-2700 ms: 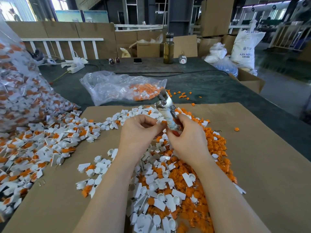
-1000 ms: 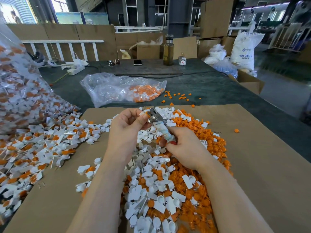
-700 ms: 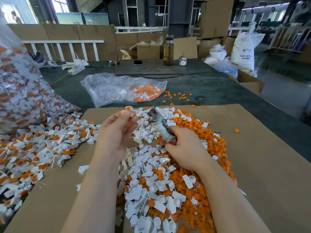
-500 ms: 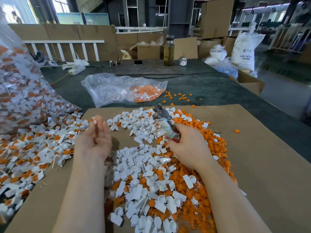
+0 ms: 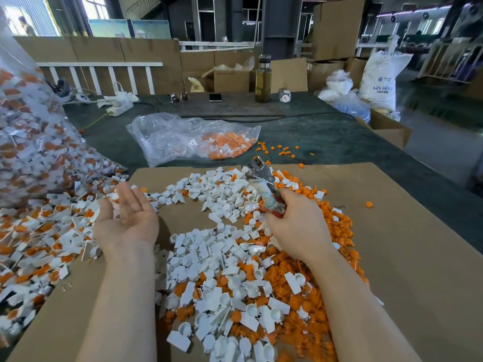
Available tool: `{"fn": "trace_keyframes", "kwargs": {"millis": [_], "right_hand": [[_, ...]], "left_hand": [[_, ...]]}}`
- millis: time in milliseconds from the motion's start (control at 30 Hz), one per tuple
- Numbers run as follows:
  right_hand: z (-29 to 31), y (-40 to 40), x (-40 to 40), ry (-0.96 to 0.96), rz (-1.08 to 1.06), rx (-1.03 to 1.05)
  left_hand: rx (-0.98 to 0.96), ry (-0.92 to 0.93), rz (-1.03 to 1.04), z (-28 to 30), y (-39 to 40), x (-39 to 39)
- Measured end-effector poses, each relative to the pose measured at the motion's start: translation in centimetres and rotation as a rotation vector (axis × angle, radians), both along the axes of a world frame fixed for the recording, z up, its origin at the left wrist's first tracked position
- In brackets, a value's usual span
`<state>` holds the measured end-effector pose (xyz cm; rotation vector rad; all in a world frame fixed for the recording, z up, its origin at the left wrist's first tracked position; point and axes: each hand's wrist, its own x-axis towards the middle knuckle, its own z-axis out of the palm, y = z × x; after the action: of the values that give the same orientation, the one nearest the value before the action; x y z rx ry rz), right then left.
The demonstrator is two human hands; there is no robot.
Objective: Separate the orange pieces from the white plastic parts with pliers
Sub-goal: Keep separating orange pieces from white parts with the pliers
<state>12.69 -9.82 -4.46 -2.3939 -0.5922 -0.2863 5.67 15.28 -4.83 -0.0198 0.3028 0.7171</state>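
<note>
My right hand point(image 5: 298, 226) grips the taped handles of the pliers point(image 5: 261, 181), whose metal jaws point up and away over the heap. My left hand point(image 5: 128, 218) lies palm up with straight fingers at the edge of the unsorted white parts with orange inserts point(image 5: 47, 231) on the left, holding nothing. Between my arms lies a pile of separated white plastic parts point(image 5: 222, 270). Loose orange pieces point(image 5: 337, 231) are heaped to the right of it and under it, all on a brown cardboard sheet point(image 5: 405, 257).
A big clear bag of unsorted parts point(image 5: 28, 142) leans at the far left. A smaller clear bag holding orange pieces point(image 5: 193, 139) lies beyond the cardboard on the dark green table point(image 5: 339, 142). A glass bottle point(image 5: 263, 79), a phone point(image 5: 215, 97) and boxes stand at the back.
My left hand left the pliers' jaws, swung left and down with a white part, and now lies open and palm up by the unsorted pile. The right hand kept the pliers.
</note>
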Motion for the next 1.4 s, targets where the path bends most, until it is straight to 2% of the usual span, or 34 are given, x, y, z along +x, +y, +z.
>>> {"fn": "trace_keyframes", "kwargs": {"millis": [33,100,167,200,267,367,433,500,633,767,967,1033,1200,1400], "right_hand": [[0.1,0.0,0.0,-0.001,-0.006,0.002],[0.2,0.0,0.0,-0.004,-0.027,0.008],[0.3,0.0,-0.2,-0.013,-0.050,0.030],[0.3,0.0,-0.2,-0.020,-0.058,0.047],[0.4,0.0,-0.3,-0.027,-0.071,0.073],[0.4,-0.1,-0.4,-0.015,-0.072,0.084],[0.4,-0.1,-0.3,-0.009,-0.069,0.079],[0.3,-0.1,-0.3,-0.007,-0.070,0.060],[0.2,-0.1,-0.2,0.002,-0.070,0.050],[0.2,-0.1,-0.2,-0.002,-0.078,0.038],[0.1,0.1,-0.1,0.013,-0.077,0.026],[0.1,0.1,-0.1,0.027,-0.070,0.050],[0.2,0.0,0.0,0.049,-0.012,0.123],[0.7,0.2,-0.5,0.038,0.036,0.181]], "left_hand": [[-0.008,0.019,-0.005,0.1,-0.3,0.1],[0.229,0.203,-0.085,1.4,-1.4,0.3],[0.725,0.531,-0.189,2.3,-3.3,0.7],[0.976,0.637,-0.217,2.5,-4.4,0.8],[1.421,0.730,-0.276,2.3,-6.6,1.1],[1.905,0.860,-0.335,1.3,-8.8,2.3],[2.218,1.013,-0.321,0.5,-9.4,3.0],[2.388,1.050,-0.284,0.0,-9.6,3.3],[2.457,1.056,-0.238,-0.9,-9.3,3.4],[2.479,1.132,-0.283,-0.8,-9.3,3.5],[2.419,1.111,-0.310,-0.4,-9.4,3.0],[2.350,1.077,-0.302,-0.3,-9.4,2.9],[2.042,0.893,-0.309,0.8,-9.9,2.5],[1.889,0.803,-0.252,1.5,-10.2,2.1]]}}
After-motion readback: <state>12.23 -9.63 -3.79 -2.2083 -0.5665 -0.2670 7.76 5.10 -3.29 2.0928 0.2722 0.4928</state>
